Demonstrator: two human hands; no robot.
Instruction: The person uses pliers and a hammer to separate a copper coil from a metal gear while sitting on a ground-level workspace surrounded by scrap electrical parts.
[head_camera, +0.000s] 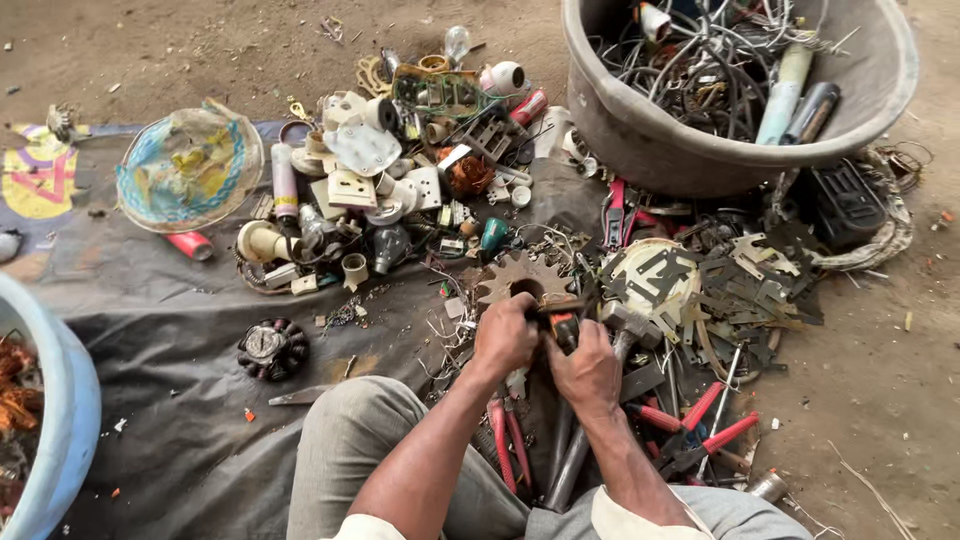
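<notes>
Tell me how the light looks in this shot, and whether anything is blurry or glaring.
Head view: soft, even daylight with faint shadows; the left hand and right hand are slightly soft, so the small orange-and-black piece between them is hard to read; mild sheen on the clear bulb; the grey tub bends slightly near the frame edge.

We see a grey tub (640, 150) at the upper right of the frame and a light blue tub (70, 420) at the left edge. A rusty brown gear (515, 275) lies at the centre on a dark grey sheet (170, 340). Red-handled pliers (715, 435) sit at the lower right. A clear bag (190, 165) with blue and yellow print is at the upper left. Our trousers (350, 440) are grey.
</notes>
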